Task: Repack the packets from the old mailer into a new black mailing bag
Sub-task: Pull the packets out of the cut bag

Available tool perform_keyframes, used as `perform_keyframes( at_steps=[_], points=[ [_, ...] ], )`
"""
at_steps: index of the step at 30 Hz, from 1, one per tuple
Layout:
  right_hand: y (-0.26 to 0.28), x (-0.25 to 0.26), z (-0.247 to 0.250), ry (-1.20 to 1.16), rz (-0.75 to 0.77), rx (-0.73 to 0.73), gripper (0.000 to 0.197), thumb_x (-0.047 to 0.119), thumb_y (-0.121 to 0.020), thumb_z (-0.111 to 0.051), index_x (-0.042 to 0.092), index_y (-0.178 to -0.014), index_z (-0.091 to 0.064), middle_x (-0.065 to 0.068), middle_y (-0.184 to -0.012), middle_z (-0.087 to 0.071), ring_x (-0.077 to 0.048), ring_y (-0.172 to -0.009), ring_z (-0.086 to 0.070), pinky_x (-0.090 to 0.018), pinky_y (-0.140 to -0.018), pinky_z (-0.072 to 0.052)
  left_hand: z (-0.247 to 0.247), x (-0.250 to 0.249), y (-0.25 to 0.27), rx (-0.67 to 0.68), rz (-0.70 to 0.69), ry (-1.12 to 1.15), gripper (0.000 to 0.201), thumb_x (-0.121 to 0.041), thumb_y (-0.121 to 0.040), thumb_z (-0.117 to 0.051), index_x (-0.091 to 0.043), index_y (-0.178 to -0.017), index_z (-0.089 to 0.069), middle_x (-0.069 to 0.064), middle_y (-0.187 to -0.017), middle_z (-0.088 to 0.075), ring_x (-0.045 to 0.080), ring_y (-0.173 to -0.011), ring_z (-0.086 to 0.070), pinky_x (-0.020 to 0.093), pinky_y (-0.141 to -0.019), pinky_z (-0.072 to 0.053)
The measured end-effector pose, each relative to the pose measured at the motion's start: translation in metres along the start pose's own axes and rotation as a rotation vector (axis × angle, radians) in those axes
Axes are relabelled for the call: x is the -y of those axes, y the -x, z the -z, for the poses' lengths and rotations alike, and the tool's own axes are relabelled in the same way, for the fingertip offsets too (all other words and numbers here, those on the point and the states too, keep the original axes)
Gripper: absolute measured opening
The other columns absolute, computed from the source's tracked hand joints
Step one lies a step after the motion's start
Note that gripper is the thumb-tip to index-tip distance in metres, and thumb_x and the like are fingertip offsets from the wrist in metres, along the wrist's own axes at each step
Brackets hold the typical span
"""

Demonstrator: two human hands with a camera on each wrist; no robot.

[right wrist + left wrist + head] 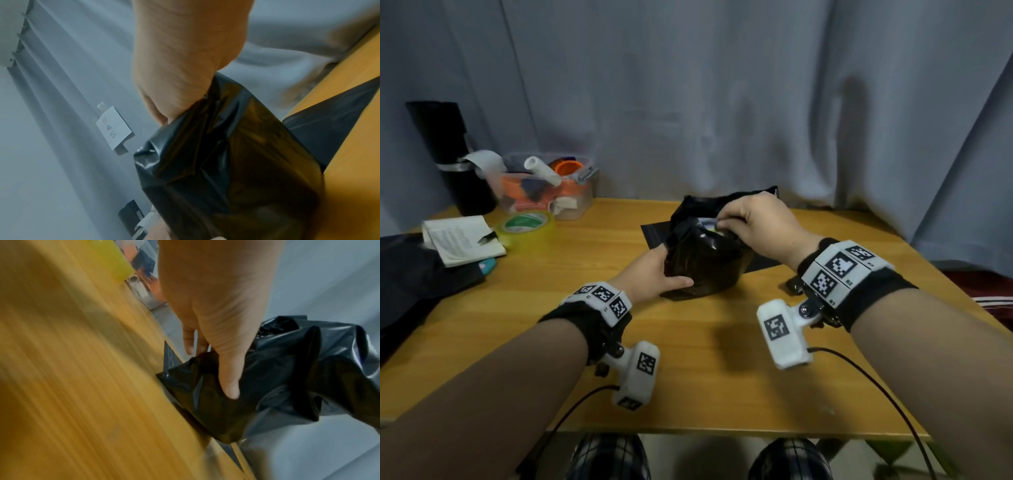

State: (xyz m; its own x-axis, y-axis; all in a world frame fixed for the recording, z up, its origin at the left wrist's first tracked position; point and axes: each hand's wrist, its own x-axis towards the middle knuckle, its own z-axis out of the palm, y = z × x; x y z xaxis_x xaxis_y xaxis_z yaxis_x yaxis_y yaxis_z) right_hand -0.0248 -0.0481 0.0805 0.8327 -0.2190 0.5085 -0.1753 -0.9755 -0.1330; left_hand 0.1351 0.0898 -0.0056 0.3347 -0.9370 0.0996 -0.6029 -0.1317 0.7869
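The black mailing bag (702, 260) stood mouth-up at the table's (585, 325) middle; the left hand (654, 274) clasped its near-left flank; the right hand (756, 226), directly above the mouth, pinched a pale packet (710, 224) at the opening

The mailing bag (702, 263) is glossy black with grey highlights, and a glimpse of white and pale blue shows at its mouth. Under it lies a flat matte black bag (654, 234). The surface (551, 308) is honey-yellow wood grain. The curtain (722, 102) is plain blue-grey. The tape roll (525, 224) is translucent yellow with a green and white core. The clear tub (544, 186) holds orange, white and dark items. The wristbands (840, 270) carry black-and-white square markers.
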Motion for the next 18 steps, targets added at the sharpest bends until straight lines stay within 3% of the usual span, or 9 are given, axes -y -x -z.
perform_keyframes(
  at_steps=[3,7,12,15,18],
  points=[
    [-0.001,0.002,0.003,-0.102,-0.087,-0.143,0.015,0.021,-0.090,-0.059,0.014,-0.093,-0.072,-0.002,-0.087,-0.072,-0.022,-0.083,-0.064,-0.035,-0.075,-0.051,-0.003,-0.008,-0.002,-0.060,-0.028,0.059,0.083,-0.024,-0.077,-0.077,-0.019,-0.143,-0.027,-0.009,-0.132,-0.048,0.006,-0.120,-0.048,0.027,-0.103,-0.041],
    [-0.005,0.000,0.012,-0.133,-0.179,-0.225,0.014,0.023,-0.092,-0.057,0.012,-0.093,-0.066,-0.005,-0.088,-0.068,-0.025,-0.084,-0.061,-0.036,-0.074,-0.049,-0.003,-0.014,-0.004,-0.211,-0.096,-0.013,0.060,-0.018,-0.081,-0.071,-0.013,-0.134,-0.043,-0.009,-0.119,-0.055,0.010,-0.114,-0.053,0.023,-0.094,-0.041],
    [-0.006,-0.012,0.023,-0.194,-0.238,-0.136,0.015,0.024,-0.092,-0.057,0.013,-0.082,-0.054,-0.003,-0.070,-0.055,-0.022,-0.070,-0.052,-0.034,-0.063,-0.041,0.003,-0.024,0.001,-0.244,-0.096,0.017,0.035,-0.016,-0.086,-0.065,-0.015,-0.120,-0.056,-0.009,-0.104,-0.059,0.011,-0.100,-0.057,0.024,-0.085,-0.045],
    [-0.005,-0.015,0.031,-0.250,-0.275,-0.259,0.017,0.023,-0.090,-0.059,0.007,-0.083,-0.060,-0.013,-0.073,-0.063,-0.028,-0.071,-0.058,-0.040,-0.067,-0.048,0.010,-0.025,-0.003,-0.260,-0.105,-0.098,0.040,-0.016,-0.088,-0.063,-0.015,-0.126,-0.051,-0.006,-0.106,-0.058,0.010,-0.097,-0.055,0.024,-0.080,-0.043],
    [-0.005,-0.020,0.043,-0.290,-0.353,-0.442,0.023,0.020,-0.091,-0.056,-0.001,-0.081,-0.057,-0.018,-0.074,-0.062,-0.029,-0.069,-0.056,-0.039,-0.066,-0.047,0.015,-0.020,-0.004,-0.282,-0.080,-0.162,0.044,-0.014,-0.088,-0.062,-0.015,-0.129,-0.047,0.001,-0.113,-0.062,0.019,-0.103,-0.058,0.033,-0.084,-0.048]
  ],
)
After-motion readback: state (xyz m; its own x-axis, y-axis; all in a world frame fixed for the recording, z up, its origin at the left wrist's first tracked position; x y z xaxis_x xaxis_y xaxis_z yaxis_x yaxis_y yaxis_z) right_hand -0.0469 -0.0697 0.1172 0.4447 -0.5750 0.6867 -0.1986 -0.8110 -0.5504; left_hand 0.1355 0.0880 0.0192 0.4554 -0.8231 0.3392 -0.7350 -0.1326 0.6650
